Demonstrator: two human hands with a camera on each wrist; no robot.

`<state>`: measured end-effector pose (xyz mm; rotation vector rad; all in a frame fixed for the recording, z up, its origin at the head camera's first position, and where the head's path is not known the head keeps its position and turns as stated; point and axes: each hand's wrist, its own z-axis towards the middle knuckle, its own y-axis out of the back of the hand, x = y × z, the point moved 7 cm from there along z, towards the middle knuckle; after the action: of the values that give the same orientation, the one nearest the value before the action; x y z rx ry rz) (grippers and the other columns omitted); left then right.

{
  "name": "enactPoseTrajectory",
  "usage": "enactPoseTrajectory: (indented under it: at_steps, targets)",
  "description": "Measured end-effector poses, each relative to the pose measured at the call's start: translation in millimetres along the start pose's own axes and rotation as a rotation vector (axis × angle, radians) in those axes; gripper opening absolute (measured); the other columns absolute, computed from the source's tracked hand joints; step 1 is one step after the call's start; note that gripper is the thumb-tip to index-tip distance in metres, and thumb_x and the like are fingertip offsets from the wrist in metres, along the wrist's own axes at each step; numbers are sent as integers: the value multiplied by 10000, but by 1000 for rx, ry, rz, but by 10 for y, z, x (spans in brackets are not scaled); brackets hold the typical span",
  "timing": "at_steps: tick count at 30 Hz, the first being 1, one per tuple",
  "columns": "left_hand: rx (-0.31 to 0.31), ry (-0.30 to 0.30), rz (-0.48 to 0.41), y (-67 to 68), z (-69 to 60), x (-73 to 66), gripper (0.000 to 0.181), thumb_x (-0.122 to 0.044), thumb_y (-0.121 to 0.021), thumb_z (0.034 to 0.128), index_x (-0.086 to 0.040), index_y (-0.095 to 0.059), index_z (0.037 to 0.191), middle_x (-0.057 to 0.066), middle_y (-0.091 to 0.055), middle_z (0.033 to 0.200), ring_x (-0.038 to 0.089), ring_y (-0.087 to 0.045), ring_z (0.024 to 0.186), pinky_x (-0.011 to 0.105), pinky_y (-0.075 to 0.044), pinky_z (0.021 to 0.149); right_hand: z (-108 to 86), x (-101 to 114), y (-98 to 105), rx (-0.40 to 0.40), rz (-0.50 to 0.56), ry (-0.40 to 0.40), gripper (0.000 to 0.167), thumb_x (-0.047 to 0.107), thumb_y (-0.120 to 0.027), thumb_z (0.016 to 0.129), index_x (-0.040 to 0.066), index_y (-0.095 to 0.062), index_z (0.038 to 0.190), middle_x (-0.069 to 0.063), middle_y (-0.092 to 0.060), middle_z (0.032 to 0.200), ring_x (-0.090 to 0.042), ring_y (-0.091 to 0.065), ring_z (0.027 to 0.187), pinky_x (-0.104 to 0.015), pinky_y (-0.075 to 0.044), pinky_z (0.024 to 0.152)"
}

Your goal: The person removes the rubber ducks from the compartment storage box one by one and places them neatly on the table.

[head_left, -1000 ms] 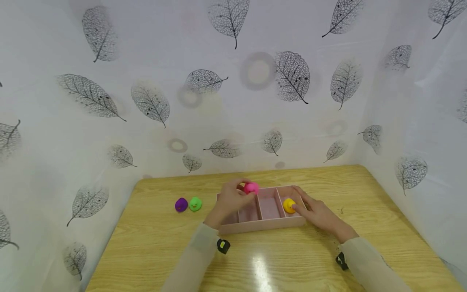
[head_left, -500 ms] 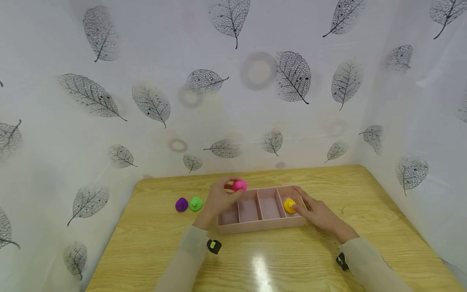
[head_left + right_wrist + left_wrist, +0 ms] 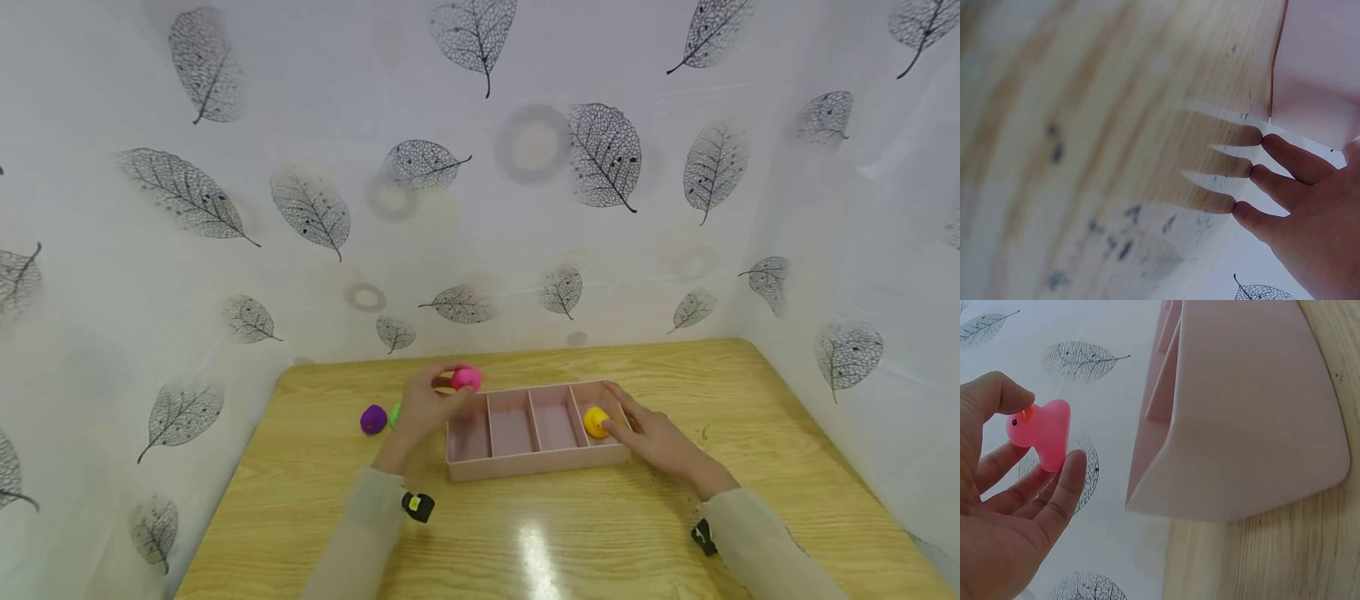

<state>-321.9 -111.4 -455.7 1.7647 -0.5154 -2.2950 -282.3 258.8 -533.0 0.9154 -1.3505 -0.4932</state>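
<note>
My left hand [image 3: 427,408] holds a pink rubber duck [image 3: 467,379] between thumb and fingers, above the left end of a pale pink box [image 3: 536,464] with several compartments in a row. In the left wrist view, the thumb is on the duck's [image 3: 1047,431] head side and the fingertips are under its body. My right hand [image 3: 663,442] grips the box's right end, its thumb over the wall beside a yellow rubber duck [image 3: 596,422] in the rightmost compartment. In the right wrist view, several fingertips of the right hand [image 3: 1316,206] touch the tabletop outside the box.
Left of the box, a purple rubber duck [image 3: 372,420] stands on the wooden table [image 3: 600,533]. A green rubber duck [image 3: 393,417] beside it is partly hidden by my left hand. A white leaf-print curtain [image 3: 510,233] hangs behind the table and along its sides.
My left hand has moved left with the pink duck, from above the middle compartments to the box's left end, and now partly covers the green duck. My right hand has stayed in place.
</note>
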Motion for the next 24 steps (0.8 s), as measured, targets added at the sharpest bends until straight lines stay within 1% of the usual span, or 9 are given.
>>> enactPoseTrajectory:
  at_steps: [4,8,11,13,15,19,21,23,24]
  targets:
    - [-6,1,-7,90,-9,46,366,-111,-820,886,-91,-749,1244,163,-723,1290,347,-729,1084,285,-627,817,2,-10,-4,7,1,-2,763,527,-504,1080,277,-146,1706,-249,-675,1339,-209,-605,853,-474,-525,844]
    - [-7,28,-8,184,-39,101,381,-138,-825,894,-88,-740,1262,184,-711,1297,341,-724,1065,249,-613,772,1,-14,-4,9,0,-3,760,528,-500,1082,283,-143,1706,-266,-658,1373,-216,-627,883,-520,-543,870]
    - [-11,52,-7,264,-73,138,388,-147,-827,894,-97,-738,1268,188,-706,1303,342,-726,1038,251,-612,736,-3,-7,4,4,-2,0,758,526,-501,1082,278,-149,1706,-269,-648,1392,-212,-628,896,-535,-548,886]
    - [-14,67,-2,316,-95,160,393,-136,-827,891,-109,-737,1273,180,-703,1314,347,-726,1036,253,-615,731,-3,-2,5,6,-1,1,759,525,-502,1082,280,-147,1706,-258,-661,1367,-214,-614,871,-513,-537,871]
    - [-19,78,3,364,-108,196,390,-117,-819,894,-108,-736,1274,181,-694,1328,360,-727,1043,256,-621,726,-4,2,9,5,0,0,759,527,-503,1081,283,-148,1706,-258,-664,1363,-209,-616,878,-515,-542,876]
    - [-30,86,22,460,-126,263,399,-80,-801,894,-84,-726,1286,190,-685,1347,387,-722,1104,274,-640,763,-3,2,3,12,10,0,760,523,-501,1082,287,-138,1707,-277,-645,1393,-211,-627,896,-530,-548,887]
    - [-32,91,31,510,-140,292,405,-79,-798,896,-77,-719,1293,191,-685,1350,390,-717,1127,287,-643,787,-3,-3,-2,16,15,-2,761,521,-500,1083,288,-133,1707,-282,-649,1382,-215,-629,897,-535,-547,890]
    - [-33,98,41,564,-157,330,410,-82,-797,902,-80,-714,1304,184,-684,1359,381,-709,1159,279,-640,815,-3,-5,-4,16,11,-2,761,522,-498,1084,285,-132,1707,-283,-647,1386,-218,-632,906,-546,-550,898]
    - [-37,104,43,593,-167,357,408,-85,-797,906,-84,-715,1305,185,-685,1359,380,-711,1156,274,-638,809,-4,-5,-4,16,9,-2,761,523,-498,1083,283,-135,1707,-285,-643,1392,-222,-639,916,-556,-553,903]
